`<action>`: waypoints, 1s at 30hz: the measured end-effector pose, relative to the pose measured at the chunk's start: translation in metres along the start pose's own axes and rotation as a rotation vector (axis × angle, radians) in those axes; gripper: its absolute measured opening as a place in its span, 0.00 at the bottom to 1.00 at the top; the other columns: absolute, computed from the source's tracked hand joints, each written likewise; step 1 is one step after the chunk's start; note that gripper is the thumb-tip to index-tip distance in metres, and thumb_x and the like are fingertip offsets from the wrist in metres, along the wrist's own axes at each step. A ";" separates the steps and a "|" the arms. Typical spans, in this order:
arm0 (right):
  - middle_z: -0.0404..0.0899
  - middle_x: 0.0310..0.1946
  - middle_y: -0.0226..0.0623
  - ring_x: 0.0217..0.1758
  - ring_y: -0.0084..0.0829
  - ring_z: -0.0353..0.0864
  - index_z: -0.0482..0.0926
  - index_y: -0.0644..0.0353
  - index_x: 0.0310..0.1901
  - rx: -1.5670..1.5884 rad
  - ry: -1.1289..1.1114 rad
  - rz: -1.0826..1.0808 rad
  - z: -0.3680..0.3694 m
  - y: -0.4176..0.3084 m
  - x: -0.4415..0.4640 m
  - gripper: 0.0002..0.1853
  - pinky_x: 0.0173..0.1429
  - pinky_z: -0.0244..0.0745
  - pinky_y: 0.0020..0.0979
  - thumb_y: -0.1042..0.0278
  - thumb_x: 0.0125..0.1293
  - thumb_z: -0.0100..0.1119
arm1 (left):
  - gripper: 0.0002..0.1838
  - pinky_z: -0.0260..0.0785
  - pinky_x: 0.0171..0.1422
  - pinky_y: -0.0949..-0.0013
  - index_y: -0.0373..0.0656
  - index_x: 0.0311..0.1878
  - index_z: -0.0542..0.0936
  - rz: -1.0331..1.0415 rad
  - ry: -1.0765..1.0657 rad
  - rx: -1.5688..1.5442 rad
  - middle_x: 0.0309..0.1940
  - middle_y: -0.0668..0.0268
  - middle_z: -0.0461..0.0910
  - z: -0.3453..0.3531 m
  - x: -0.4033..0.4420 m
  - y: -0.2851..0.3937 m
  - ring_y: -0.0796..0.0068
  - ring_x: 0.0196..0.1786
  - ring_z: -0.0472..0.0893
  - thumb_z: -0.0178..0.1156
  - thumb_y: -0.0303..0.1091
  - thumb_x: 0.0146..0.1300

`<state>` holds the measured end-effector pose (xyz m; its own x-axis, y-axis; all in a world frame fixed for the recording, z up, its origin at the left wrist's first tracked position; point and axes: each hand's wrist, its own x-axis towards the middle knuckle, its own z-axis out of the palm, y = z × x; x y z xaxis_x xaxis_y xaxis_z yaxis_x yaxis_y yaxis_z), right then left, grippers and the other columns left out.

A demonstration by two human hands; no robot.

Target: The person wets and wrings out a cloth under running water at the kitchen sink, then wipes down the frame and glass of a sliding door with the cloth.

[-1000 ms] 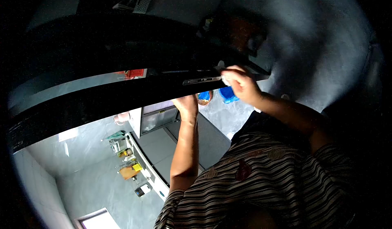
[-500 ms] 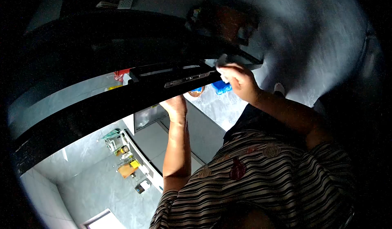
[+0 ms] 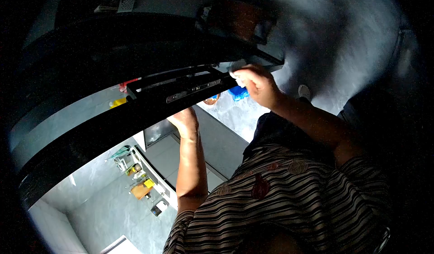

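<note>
A long black panel edge (image 3: 101,127), like the edge of a door, runs slantwise across the view with a narrow metal plate (image 3: 194,91) set into it. My right hand (image 3: 260,84) is at the panel's right part, just beyond the plate, with fingers pinched on a small white cloth or tissue (image 3: 240,80). Below the plate, my left hand (image 3: 184,120) reaches up to the panel's lower side; its fingers are hidden there.
Lower left, a counter (image 3: 156,177) holds bottles, a brown board (image 3: 141,189) and a yellow item (image 3: 149,183). Blue plastic (image 3: 238,93) lies beyond the panel, near a round brown container (image 3: 211,100). A shoe (image 3: 304,91) shows on the floor at right.
The plate and both hands have shifted left in view. My right hand keeps its pinch on the white cloth. More of the yellow item behind the panel shows at left.
</note>
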<state>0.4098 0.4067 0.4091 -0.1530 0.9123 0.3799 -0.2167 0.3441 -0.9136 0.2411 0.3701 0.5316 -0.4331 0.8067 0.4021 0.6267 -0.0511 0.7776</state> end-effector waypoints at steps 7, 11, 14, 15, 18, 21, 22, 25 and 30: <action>0.78 0.35 0.46 0.36 0.35 0.79 0.75 0.68 0.42 -0.260 0.078 0.014 -0.003 0.105 -0.043 0.09 0.40 0.73 0.30 0.79 0.61 0.47 | 0.05 0.69 0.44 0.73 0.32 0.37 0.76 0.076 -0.078 -0.083 0.36 0.64 0.77 0.003 0.000 -0.003 0.75 0.37 0.74 0.57 0.25 0.60; 0.77 0.35 0.46 0.36 0.32 0.78 0.74 0.68 0.42 -0.154 -0.063 0.151 0.002 0.049 -0.020 0.09 0.41 0.72 0.30 0.76 0.65 0.45 | 0.08 0.70 0.45 0.72 0.31 0.41 0.74 0.033 -0.163 -0.156 0.39 0.63 0.76 -0.016 0.013 -0.011 0.74 0.38 0.74 0.58 0.23 0.59; 0.76 0.34 0.46 0.35 0.33 0.77 0.74 0.68 0.43 -0.167 0.036 -0.062 0.013 0.016 -0.006 0.10 0.41 0.72 0.31 0.73 0.66 0.45 | 0.12 0.70 0.48 0.71 0.30 0.44 0.74 0.054 -0.141 -0.247 0.41 0.61 0.77 -0.023 0.025 -0.019 0.73 0.41 0.75 0.60 0.22 0.57; 0.76 0.34 0.45 0.34 0.34 0.77 0.74 0.68 0.43 -0.205 0.051 -0.071 0.010 0.023 -0.011 0.10 0.41 0.72 0.31 0.73 0.66 0.45 | 0.12 0.69 0.48 0.71 0.30 0.44 0.75 0.154 -0.131 -0.116 0.40 0.61 0.78 -0.026 0.031 -0.020 0.74 0.40 0.75 0.60 0.22 0.56; 0.75 0.33 0.43 0.35 0.35 0.77 0.75 0.64 0.42 -0.281 0.139 0.018 0.007 0.106 -0.060 0.11 0.41 0.72 0.31 0.67 0.67 0.47 | 0.11 0.69 0.47 0.72 0.30 0.42 0.76 0.170 -0.128 -0.144 0.39 0.61 0.79 -0.026 0.032 -0.007 0.74 0.39 0.75 0.60 0.20 0.54; 0.75 0.34 0.44 0.37 0.37 0.76 0.75 0.60 0.41 -0.288 0.234 0.098 0.012 0.126 -0.067 0.08 0.43 0.73 0.33 0.69 0.62 0.52 | 0.11 0.69 0.46 0.70 0.31 0.41 0.77 0.033 0.041 -0.168 0.39 0.58 0.79 -0.036 0.048 -0.023 0.71 0.35 0.75 0.59 0.21 0.53; 0.75 0.36 0.43 0.39 0.38 0.76 0.75 0.59 0.42 -0.314 0.271 0.164 0.017 0.127 -0.071 0.08 0.43 0.72 0.34 0.72 0.60 0.54 | 0.11 0.69 0.46 0.70 0.31 0.41 0.77 -0.001 0.063 -0.174 0.39 0.58 0.79 -0.033 0.045 -0.023 0.71 0.34 0.75 0.59 0.22 0.52; 0.75 0.37 0.42 0.41 0.40 0.75 0.74 0.57 0.43 -0.307 0.439 0.129 0.033 0.128 -0.072 0.13 0.44 0.71 0.37 0.78 0.54 0.56 | 0.13 0.70 0.43 0.62 0.32 0.45 0.75 0.128 0.174 -0.211 0.38 0.53 0.78 -0.007 0.027 -0.004 0.64 0.36 0.76 0.54 0.27 0.58; 0.73 0.36 0.42 0.41 0.42 0.74 0.72 0.56 0.43 -0.271 0.533 0.035 0.030 0.161 -0.102 0.17 0.43 0.70 0.40 0.81 0.49 0.58 | 0.13 0.68 0.55 0.59 0.30 0.46 0.74 0.127 0.093 -0.184 0.42 0.51 0.77 0.014 -0.033 -0.059 0.60 0.44 0.76 0.54 0.31 0.63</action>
<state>0.3619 0.3624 0.2278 0.3646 0.8857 0.2874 0.0439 0.2919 -0.9554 0.2276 0.3553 0.4656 -0.4215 0.7300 0.5380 0.5546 -0.2619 0.7898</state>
